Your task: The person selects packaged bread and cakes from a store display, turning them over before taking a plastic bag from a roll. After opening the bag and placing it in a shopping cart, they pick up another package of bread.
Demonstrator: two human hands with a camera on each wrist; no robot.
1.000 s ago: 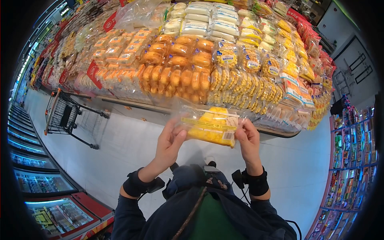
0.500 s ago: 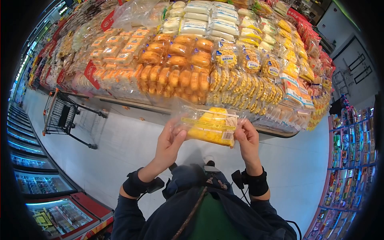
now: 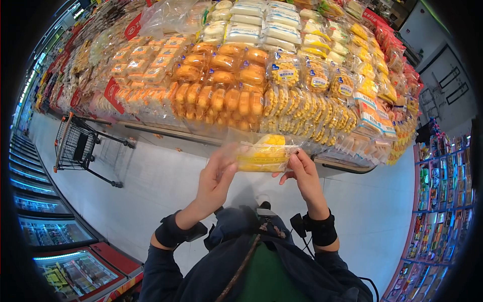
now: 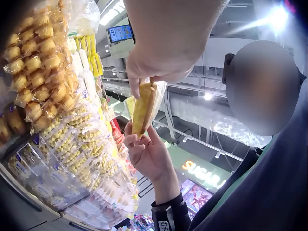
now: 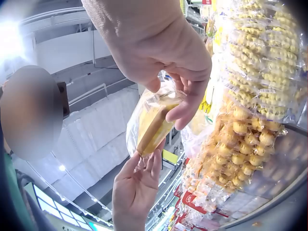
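Observation:
A clear-wrapped packet of yellow bread is held up between both hands, in front of the display of baked goods. My left hand grips its left end, thumb toward me. At the other end my right hand pinches the wrapper's upper right corner, with some fingers loose below. From the left wrist, the packet appears edge-on between the two hands, a brown layer along the yellow. In the right wrist view the same brown strip shows on the packet, and my right fingers lie over its upper end.
Stacked orange-brown buns and bagged yellow waffle-like pastries fill the display just beyond my hands. A black shopping cart stands at left on the pale floor. Freezers line the left; stocked shelves stand at right.
The packet has tilted, so its printed face and lower edge look narrower. My right hand has shifted inward and up along the packet's end, some fingers now spread below it. The left hand stays nearly still.

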